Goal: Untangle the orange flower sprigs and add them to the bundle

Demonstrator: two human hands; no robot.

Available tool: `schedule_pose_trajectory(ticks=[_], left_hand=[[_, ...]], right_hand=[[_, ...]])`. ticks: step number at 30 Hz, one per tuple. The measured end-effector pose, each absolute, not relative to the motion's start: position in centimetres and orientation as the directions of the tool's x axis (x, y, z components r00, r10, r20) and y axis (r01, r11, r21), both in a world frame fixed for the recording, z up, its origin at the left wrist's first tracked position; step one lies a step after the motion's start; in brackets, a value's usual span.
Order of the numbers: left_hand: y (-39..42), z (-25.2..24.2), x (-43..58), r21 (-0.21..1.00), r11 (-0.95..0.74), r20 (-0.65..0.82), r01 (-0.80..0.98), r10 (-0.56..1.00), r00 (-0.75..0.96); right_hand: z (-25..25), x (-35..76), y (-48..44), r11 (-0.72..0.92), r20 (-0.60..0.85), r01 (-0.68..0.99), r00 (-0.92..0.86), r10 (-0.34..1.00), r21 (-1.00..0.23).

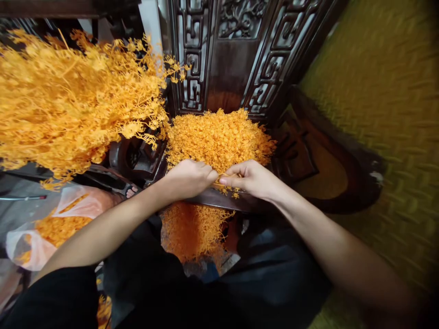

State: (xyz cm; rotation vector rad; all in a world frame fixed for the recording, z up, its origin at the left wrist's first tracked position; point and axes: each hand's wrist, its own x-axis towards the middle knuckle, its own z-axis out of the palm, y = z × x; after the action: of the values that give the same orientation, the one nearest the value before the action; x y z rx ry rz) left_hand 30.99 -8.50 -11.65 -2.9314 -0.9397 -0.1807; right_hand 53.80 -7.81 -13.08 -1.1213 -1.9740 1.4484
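Note:
My left hand point(194, 178) is closed, knuckles up, at the front edge of a dark carved wooden chair seat. Close beside it, my right hand point(250, 179) pinches a thin orange stem point(223, 175) between thumb and fingers. That stem runs into my left fist, whose fingertips are hidden from me. Just beyond both hands, a dense heap of small orange flower sprigs point(221, 137) covers the seat. A few loose orange tips point(235, 194) hang over the seat edge point(219, 201) below my hands.
A large bunch of orange sprigs point(75, 105) spreads on the left, partly over the chair arm. A translucent bag point(85, 201) of orange pieces lies lower left. More orange sprigs point(192, 233) show between my knees. The carved chair back point(228, 77) rises behind; yellow patterned surface lies right.

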Motion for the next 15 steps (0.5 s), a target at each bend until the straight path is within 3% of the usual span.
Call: schedule_pose_trajectory(ticks=[4, 6, 8, 10, 12, 15], left_hand=[[-7.5, -11.3, 30.4, 0.482, -0.73, 0.088, 0.485, 0.591, 0.802], [-7.1, -11.3, 30.2, 0.74, -0.546, 0.029, 0.393, 0.61, 0.792], [-7.1, -11.7, 30.0, 0.917, -0.26, -0.076, 0.302, 0.63, 0.773], [-7.3, -12.1, 30.0, 0.979, 0.029, -0.174, 0.2, 0.62, 0.765], [-7.5, -12.5, 30.3, 0.962, 0.243, -0.249, 0.123, 0.6, 0.76], [-7.4, -12.6, 30.8, 0.917, 0.39, -0.328, 0.079, 0.627, 0.707]], right_hand=[[-11.6, 54.3, -8.3, 0.544, 0.247, 0.387, -0.597, 0.763, -0.744], [-11.2, 54.6, -8.7, 0.725, 0.431, 0.414, -0.603, 0.671, -0.55], [-10.9, 54.7, -9.2, 0.817, 0.538, 0.47, -0.616, 0.575, -0.336], [-10.8, 54.6, -9.4, 0.856, 0.566, 0.491, -0.665, 0.488, -0.161], [-10.9, 54.4, -9.2, 0.879, 0.544, 0.474, -0.723, 0.426, -0.059], [-11.7, 54.0, -7.9, 0.878, 0.507, 0.479, -0.759, 0.409, 0.007]])
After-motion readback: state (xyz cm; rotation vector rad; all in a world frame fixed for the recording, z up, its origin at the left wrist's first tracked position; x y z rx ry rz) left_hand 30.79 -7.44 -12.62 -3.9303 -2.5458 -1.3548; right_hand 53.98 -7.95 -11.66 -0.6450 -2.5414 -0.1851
